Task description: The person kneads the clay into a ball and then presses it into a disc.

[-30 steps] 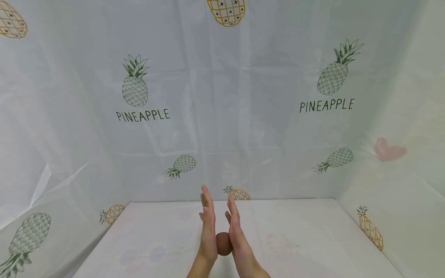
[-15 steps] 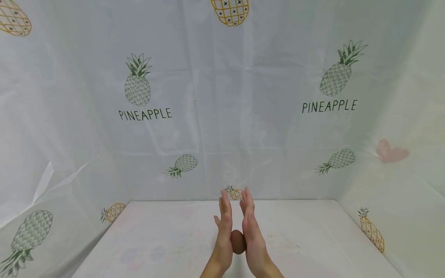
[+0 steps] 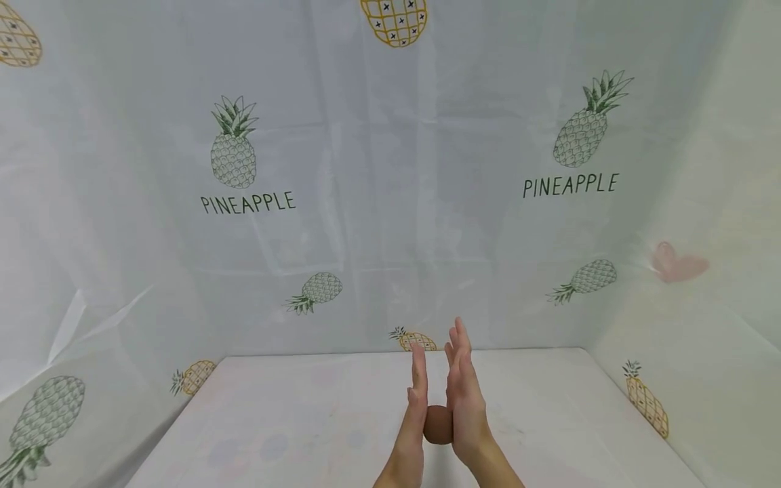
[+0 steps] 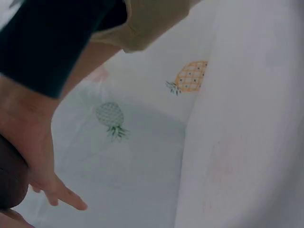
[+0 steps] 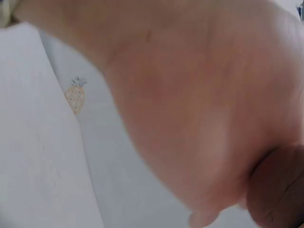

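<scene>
Hanging beside the left edge of the bench (image 3: 293, 420), a white pineapple-printed sheet (image 3: 390, 203) is running behind the back edge and along the right one. Over the bench, the left hand (image 3: 416, 412) is pressing its palm against the brown ball (image 3: 438, 425), its fingers pointing straight towards the back edge. The ball is sitting between both palms, slightly right of that edge's middle. The right hand (image 3: 467, 400) is pressing from the other side, fingers likewise extending straight.

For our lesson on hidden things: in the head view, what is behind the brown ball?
Past the brown ball, between the left hand and right hand, the white tabletop shows, with the pineapple-print sheet beyond. The patch directly behind the ball is hidden.
</scene>
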A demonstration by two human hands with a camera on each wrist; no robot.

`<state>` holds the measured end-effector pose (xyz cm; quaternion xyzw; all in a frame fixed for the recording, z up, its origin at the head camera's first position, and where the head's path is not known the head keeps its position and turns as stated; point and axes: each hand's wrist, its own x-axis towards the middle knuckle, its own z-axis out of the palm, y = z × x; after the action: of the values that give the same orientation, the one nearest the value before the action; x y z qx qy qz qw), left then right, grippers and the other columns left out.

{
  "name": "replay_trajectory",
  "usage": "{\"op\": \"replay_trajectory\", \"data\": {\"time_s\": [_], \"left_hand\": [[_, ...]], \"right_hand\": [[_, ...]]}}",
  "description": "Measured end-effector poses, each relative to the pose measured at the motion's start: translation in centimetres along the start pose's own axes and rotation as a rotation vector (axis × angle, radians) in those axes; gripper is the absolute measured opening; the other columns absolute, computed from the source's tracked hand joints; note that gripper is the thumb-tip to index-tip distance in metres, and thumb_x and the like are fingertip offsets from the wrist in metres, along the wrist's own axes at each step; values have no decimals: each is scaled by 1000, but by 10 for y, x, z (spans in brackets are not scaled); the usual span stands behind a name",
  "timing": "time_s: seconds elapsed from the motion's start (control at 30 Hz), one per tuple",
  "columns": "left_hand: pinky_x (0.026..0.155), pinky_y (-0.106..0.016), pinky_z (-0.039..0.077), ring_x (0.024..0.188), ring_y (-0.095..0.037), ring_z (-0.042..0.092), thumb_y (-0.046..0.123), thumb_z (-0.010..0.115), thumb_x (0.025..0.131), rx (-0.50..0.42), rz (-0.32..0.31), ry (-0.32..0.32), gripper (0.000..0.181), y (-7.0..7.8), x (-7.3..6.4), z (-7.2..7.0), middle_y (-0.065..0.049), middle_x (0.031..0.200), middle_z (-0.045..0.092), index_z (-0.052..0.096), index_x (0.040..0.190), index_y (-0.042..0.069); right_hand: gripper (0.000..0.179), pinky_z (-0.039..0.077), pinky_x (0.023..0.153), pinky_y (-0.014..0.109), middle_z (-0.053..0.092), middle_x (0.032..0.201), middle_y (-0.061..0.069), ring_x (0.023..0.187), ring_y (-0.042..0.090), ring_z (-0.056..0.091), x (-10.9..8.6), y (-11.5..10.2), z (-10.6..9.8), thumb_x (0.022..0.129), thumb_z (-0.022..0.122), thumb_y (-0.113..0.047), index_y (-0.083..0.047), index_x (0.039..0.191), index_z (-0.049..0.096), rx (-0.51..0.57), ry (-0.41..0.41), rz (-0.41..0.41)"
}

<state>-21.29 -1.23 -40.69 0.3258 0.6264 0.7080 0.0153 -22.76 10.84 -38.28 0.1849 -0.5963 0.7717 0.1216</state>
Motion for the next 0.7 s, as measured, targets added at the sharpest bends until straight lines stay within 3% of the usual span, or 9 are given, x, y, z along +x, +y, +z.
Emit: {"op": "replay_trajectory", "data": {"time_s": [0.13,0.37,0.53,0.7], "left_hand": [[114,-72,-29,158,-9,-27,44,3,114,-23,16,-22,54,10,-4,4,26,173,-19,-9,167,48],[120,-66,-25,158,2,-22,37,4,116,20,67,44,55,23,-11,4,28,174,-16,-5,169,44],[120,-57,-27,159,-1,-22,36,-1,114,60,155,88,56,23,-6,-9,20,176,-17,-7,170,38],[119,-62,-28,159,-3,-23,39,-5,113,80,202,131,58,25,0,-27,19,175,-20,-11,170,35]], "right_hand": [[58,-16,120,75,-5,178,-3,163,33,-9,4,4,-4,115,14,-53,-41,171,4,27,9,15],[59,-12,120,77,-7,178,-2,163,38,-12,2,13,3,114,13,-57,-43,170,2,64,-47,81],[57,-11,120,77,-11,178,1,163,42,-12,-4,21,17,115,10,-53,-43,170,-2,48,-145,100],[54,-11,119,78,-15,177,2,162,43,-11,-12,26,31,115,7,-50,-47,169,-3,7,-232,128]]}}
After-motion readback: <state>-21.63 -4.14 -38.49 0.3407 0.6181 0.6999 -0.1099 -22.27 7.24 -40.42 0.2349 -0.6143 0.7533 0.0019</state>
